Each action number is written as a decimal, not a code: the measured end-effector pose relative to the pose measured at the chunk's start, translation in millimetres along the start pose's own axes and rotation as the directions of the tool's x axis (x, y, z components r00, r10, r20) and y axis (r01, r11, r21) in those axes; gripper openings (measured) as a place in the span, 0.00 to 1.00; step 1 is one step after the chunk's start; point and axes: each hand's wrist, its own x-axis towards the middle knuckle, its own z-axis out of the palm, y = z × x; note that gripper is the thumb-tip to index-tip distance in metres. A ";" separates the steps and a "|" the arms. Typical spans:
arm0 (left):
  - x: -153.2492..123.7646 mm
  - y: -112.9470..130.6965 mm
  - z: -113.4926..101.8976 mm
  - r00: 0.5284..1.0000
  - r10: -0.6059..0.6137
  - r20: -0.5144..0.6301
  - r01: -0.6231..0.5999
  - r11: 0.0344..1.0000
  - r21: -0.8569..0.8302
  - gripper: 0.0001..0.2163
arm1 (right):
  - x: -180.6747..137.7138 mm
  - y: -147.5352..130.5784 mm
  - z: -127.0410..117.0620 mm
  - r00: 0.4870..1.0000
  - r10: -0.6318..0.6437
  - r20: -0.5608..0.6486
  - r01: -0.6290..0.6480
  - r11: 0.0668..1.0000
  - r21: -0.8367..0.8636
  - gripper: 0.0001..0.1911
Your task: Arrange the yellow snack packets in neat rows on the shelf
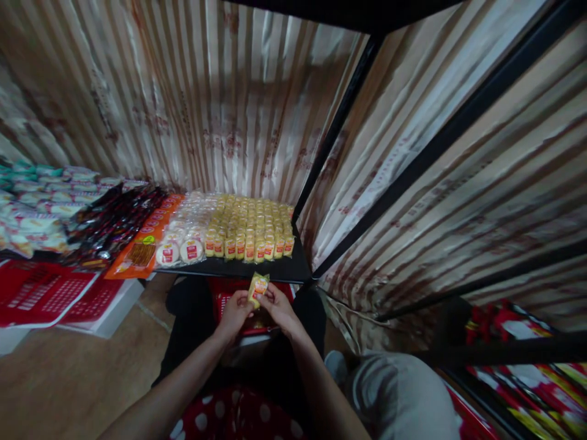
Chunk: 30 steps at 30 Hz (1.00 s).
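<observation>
Between my two hands is a small yellow snack packet (258, 289) with a red and white label. My left hand (237, 310) pinches its lower left side. On its right side, the fingers of my right hand (276, 304) are closed on the same packet. Just beyond, rows of matching yellow snack packets (250, 229) stand on a black shelf (275, 267). Round white wrapped snacks (183, 241) are lined up to their left. Below my hands, a red basket (223, 302) sits between my knees, its contents mostly hidden.
Left along the shelf lie an orange bag (144, 241), dark packets (119, 220) and white packets (50, 201). Red printed sheets (46, 293) hang at its front edge. Black frame bars (413, 159) cross on the right. Another person's knee (398, 397) is close on my right.
</observation>
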 end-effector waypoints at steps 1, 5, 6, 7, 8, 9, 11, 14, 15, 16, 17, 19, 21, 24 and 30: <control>1.6 0.9 -1.4 1.000 0.013 0.007 -0.014 0.999 0.030 0.09 | 2.1 -1.7 0.2 1.000 -0.008 0.007 0.008 1.000 -0.022 0.22; 15.2 12.5 -6.7 0.995 0.097 0.011 -0.097 0.976 0.195 0.10 | 13.1 -11.8 -1.2 0.998 -0.065 0.019 0.066 0.994 -0.087 0.18; 19.9 17.7 -6.8 0.991 0.137 0.005 -0.134 0.959 0.251 0.10 | 16.1 -15.7 -2.8 0.996 -0.085 0.013 0.085 0.992 -0.098 0.16; 25.0 23.5 -6.2 0.983 0.182 0.005 -0.175 0.936 0.305 0.10 | 18.9 -20.1 -5.1 0.995 -0.102 0.005 0.102 0.989 -0.110 0.16; 30.2 29.8 -4.8 0.974 0.226 0.019 -0.218 0.911 0.351 0.10 | 21.7 -25.0 -8.0 0.993 -0.115 -0.005 0.114 0.986 -0.125 0.15; 35.5 36.3 -2.6 0.964 0.261 0.046 -0.258 0.885 0.386 0.10 | 24.5 -30.3 -11.3 0.992 -0.125 -0.016 0.122 0.982 -0.143 0.15; 46.4 49.4 3.9 0.949 0.291 0.121 -0.315 0.856 0.410 0.10 | 30.6 -40.8 -19.1 0.988 -0.146 -0.040 0.136 0.972 -0.189 0.15; 63.9 68.6 17.5 0.941 0.271 0.203 -0.331 0.861 0.386 0.11 | 43.1 -53.6 -32.9 0.976 -0.201 -0.084 0.178 0.958 -0.226 0.18; 70.2 75.1 22.7 0.938 0.261 0.226 -0.331 0.865 0.376 0.13 | 48.5 -56.7 -38.1 0.968 -0.223 -0.113 0.193 0.955 -0.224 0.20; 76.8 81.6 28.1 0.934 0.256 0.251 -0.336 0.868 0.366 0.14 | 54.3 -59.5 -43.6 0.959 -0.241 -0.150 0.205 0.954 -0.220 0.22; 83.8 88.3 33.8 0.926 0.258 0.277 -0.348 0.868 0.355 0.15 | 60.5 -61.9 -49.4 0.947 -0.258 -0.192 0.215 0.952 -0.217 0.23; 99.2 101.4 46.3 0.904 0.286 0.318 -0.389 0.860 0.331 0.17 | 73.3 -66.7 -61.5 0.920 -0.290 -0.262 0.234 0.945 -0.227 0.23; 116.2 113.9 60.4 0.883 0.342 0.322 -0.442 0.838 0.322 0.19 | 85.9 -71.9 -74.0 0.903 -0.319 -0.288 0.252 0.936 -0.246 0.21; 143.3 130.4 84.8 0.839 0.425 0.339 -0.530 0.777 0.338 0.22 | 103.2 -81.1 -92.5 0.888 -0.354 -0.293 0.273 0.919 -0.285 0.20; 198.2 154.9 137.2 0.732 0.473 0.490 -0.657 0.680 0.325 0.15 | 137.3 -97.5 -129.4 0.815 -0.436 -0.382 0.281 0.873 -0.398 0.20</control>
